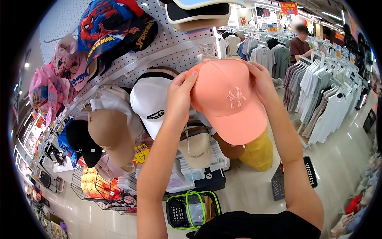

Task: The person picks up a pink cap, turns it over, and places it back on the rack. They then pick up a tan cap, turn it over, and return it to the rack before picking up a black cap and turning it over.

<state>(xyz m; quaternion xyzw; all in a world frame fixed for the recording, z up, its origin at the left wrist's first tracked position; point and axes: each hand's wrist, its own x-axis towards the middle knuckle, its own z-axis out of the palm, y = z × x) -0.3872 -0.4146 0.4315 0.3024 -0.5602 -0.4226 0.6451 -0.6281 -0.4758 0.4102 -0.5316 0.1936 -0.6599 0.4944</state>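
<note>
A coral-pink baseball cap (pixel 223 87) with an embroidered NY logo is held up between my hands, its brim pointing down toward me. My left hand (pixel 181 91) grips the cap's left side, thumb on the outside of the crown. On the opposite side, my right hand (pixel 260 81) is closed on the edge; most of its fingers are hidden behind the cap. Just left of my left hand hangs a white cap (pixel 149 101) with a dark patch. Below are a cream cap (pixel 195 149), a brown cap (pixel 230 146) and a yellow hat (pixel 258 153).
Tan (pixel 109 133) and black caps (pixel 82 141) hang at left, with Spider-Man caps (pixel 115 32) above. A shopping basket (pixel 193 209) with green trim stands on the floor; a dark basket (pixel 278 183) is to the right. Clothes racks (pixel 318 95) and a person (pixel 300 46) are farther back.
</note>
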